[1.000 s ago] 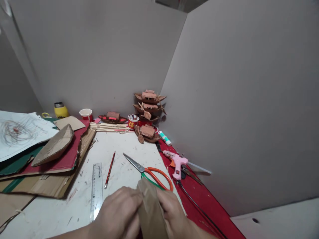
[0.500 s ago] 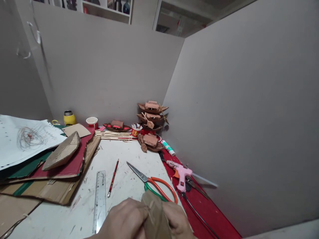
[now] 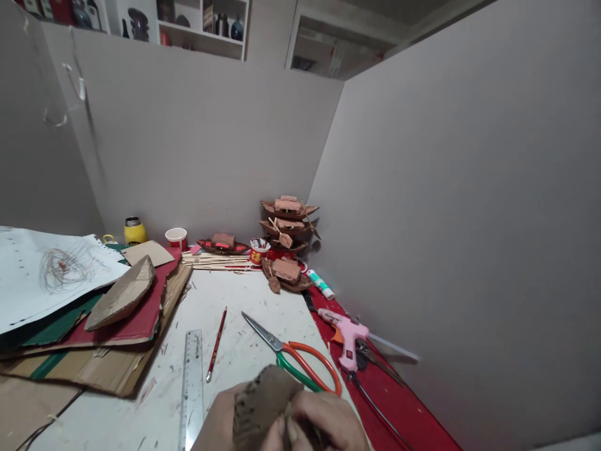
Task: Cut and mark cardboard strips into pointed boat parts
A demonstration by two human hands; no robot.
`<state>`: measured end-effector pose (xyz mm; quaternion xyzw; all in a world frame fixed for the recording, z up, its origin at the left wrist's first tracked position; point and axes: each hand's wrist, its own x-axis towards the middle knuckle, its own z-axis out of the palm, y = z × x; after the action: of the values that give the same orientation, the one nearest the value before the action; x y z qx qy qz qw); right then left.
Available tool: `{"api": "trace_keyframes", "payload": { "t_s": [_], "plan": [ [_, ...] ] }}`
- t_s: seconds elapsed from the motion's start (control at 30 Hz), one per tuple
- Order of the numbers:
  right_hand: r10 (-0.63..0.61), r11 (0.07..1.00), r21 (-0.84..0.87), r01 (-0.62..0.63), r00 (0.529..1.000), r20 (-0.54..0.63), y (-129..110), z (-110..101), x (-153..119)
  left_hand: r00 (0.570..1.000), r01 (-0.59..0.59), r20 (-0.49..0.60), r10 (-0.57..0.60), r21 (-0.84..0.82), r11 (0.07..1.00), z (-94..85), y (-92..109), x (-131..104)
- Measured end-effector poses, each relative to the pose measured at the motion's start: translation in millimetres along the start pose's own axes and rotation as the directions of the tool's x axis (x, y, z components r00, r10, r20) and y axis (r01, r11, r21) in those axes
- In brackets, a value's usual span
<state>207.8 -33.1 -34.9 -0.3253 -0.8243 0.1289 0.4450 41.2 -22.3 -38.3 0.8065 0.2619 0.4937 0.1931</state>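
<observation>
A torn piece of brown cardboard (image 3: 265, 401) with a ridged, ragged edge is held low at the bottom centre. My left hand (image 3: 218, 419) grips it from the left, partly hidden behind it. My right hand (image 3: 328, 416) pinches its right side, fingers closed, the fingertips of both hands close together. Just beyond lie scissors (image 3: 282, 347) with orange and green handles. To the left are a red pencil (image 3: 216, 344) and a clear ruler (image 3: 191, 388).
A pink glue gun (image 3: 350, 338) rests on red material at the right. Cardboard sheets (image 3: 117, 369) carry a boat-shaped cardboard piece (image 3: 122, 294) at the left. Small model boats (image 3: 286, 272), sticks (image 3: 218, 261) and paper cups (image 3: 176, 238) stand at the back, before grey partitions.
The cardboard has turned and tilted left, so its ridged edge now shows. My right hand's fingers have moved in toward the left. The view has shifted slightly.
</observation>
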Motion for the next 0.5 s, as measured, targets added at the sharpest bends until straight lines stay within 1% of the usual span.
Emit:
{"api": "trace_keyframes", "payload": {
  "t_s": [0.07,0.2,0.3,0.37,0.43,0.5],
  "plan": [
    [0.009,1.0,-0.026,-0.01,0.999,-0.043,-4.1,-0.3,1.6,0.999,0.039,0.025,-0.038,-0.033,0.999,-4.2,6.3,2.0],
    [0.038,0.995,-0.081,-0.05,0.989,-0.145,-13.2,-1.9,5.7,0.988,0.156,0.021,-0.155,-0.05,0.987,-13.9,17.4,9.9],
    [0.065,0.993,-0.088,-0.079,0.986,-0.152,-14.9,-2.3,6.2,0.967,0.254,0.022,-0.253,-0.065,0.965,-16.1,18.6,13.5],
    [0.084,0.991,-0.086,-0.097,0.986,-0.145,-14.2,-2.1,5.9,0.971,0.238,-0.002,-0.238,-0.021,0.971,-15.9,15.9,12.0],
    [0.118,0.99,-0.059,-0.126,0.985,-0.129,-13.3,-1.6,5.9,0.989,0.15,-0.029,-0.148,0.068,0.986,-15.4,11.0,8.0],
    [0.169,0.986,0.01,-0.169,0.982,-0.084,-12.3,-1.2,6.5,0.998,0.063,-0.034,-0.059,0.137,0.989,-14.8,4.9,3.3]
  ]
}}
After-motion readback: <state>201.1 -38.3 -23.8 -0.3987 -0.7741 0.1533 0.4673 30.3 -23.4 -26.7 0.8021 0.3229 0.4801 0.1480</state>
